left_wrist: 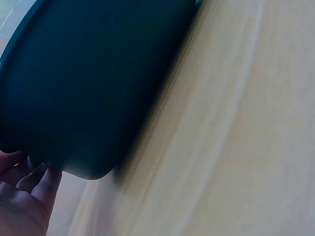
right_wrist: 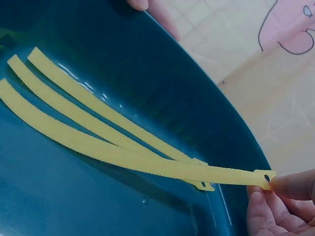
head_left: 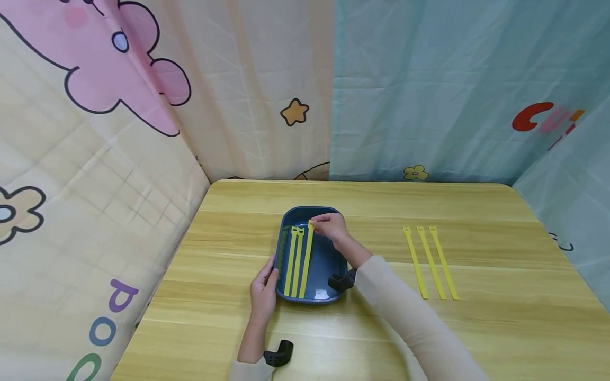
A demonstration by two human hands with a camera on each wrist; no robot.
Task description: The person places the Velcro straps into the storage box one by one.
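A dark blue tray lies on the wooden table, tilted in the left wrist view. My left hand grips its left side, thumb at the rim and fingers on the outer wall. With thumb and fingers, my right hand pinches the slotted head of a yellow cable tie near the tray's far end. This tie slants down into the tray, its head raised above the floor. To its left, two more yellow cable ties lie side by side inside the tray.
Three yellow cable ties lie spaced apart on the table, right of the tray. Printed curtains stand behind the table and along its sides. A black wrist camera sits on the left wrist.
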